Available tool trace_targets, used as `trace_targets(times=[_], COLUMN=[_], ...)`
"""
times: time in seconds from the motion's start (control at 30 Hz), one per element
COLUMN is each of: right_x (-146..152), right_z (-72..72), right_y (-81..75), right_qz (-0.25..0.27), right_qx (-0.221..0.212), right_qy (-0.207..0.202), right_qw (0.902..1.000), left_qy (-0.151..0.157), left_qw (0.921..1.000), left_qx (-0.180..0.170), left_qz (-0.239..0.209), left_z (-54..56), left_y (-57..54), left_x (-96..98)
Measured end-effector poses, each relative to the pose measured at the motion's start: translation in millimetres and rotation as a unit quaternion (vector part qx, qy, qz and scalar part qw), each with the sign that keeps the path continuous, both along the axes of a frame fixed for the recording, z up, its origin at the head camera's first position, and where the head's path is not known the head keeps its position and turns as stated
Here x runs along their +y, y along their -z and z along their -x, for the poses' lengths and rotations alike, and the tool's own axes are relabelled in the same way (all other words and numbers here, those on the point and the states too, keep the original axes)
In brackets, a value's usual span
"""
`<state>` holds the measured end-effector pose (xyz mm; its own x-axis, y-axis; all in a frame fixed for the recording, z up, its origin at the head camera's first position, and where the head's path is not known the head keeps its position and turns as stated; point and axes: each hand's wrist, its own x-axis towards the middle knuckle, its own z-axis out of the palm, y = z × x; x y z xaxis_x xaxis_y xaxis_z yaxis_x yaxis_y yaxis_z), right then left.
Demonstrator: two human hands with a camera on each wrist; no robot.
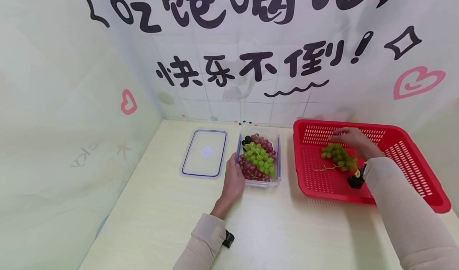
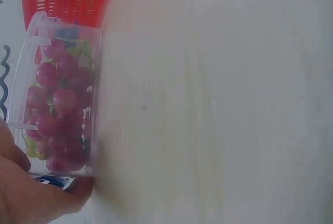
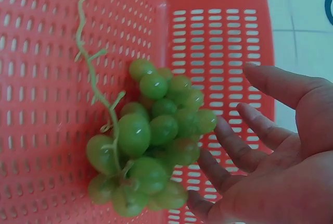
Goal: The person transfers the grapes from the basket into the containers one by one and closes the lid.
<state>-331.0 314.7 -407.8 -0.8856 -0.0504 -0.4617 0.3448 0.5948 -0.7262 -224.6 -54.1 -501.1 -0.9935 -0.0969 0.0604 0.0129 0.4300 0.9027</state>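
A clear plastic container (image 1: 277, 177) holds red, green and black grapes (image 1: 259, 158). My left hand (image 1: 234, 181) grips its left side, thumb and fingers at the wall and rim; in the left wrist view, red grapes (image 2: 63, 100) show through the front wall beyond this hand (image 2: 36, 190). My right hand (image 1: 353, 140) reaches into the red basket (image 1: 312, 187) beside a bunch of green grapes (image 1: 338, 157). In the right wrist view, the fingers of this hand (image 3: 276, 166) are spread, fingertips right at the green grapes (image 3: 151, 140). A bare stem (image 3: 93, 78) trails from the bunch.
A clear lid with a blue seal (image 1: 204, 152) lies flat on the pale table (image 1: 161, 206), left of the container. Behind stands a white backdrop (image 1: 215, 110) with black lettering and pink hearts. A dark thing (image 1: 356, 180) shows under the right wrist.
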Motion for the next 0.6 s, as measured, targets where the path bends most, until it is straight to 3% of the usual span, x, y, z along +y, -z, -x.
trace_targets(times=[0.6], right_x=[10], right_z=[-7.8], right_y=[16.6], right_qz=[-0.006], right_qx=[-0.045], right_qy=[-0.044], right_qw=[0.998], left_qy=[-0.001], left_qw=[1.0], left_qx=[-0.005], left_qz=[-0.006], left_z=[-0.7], left_y=[-1.1], left_x=[-1.0])
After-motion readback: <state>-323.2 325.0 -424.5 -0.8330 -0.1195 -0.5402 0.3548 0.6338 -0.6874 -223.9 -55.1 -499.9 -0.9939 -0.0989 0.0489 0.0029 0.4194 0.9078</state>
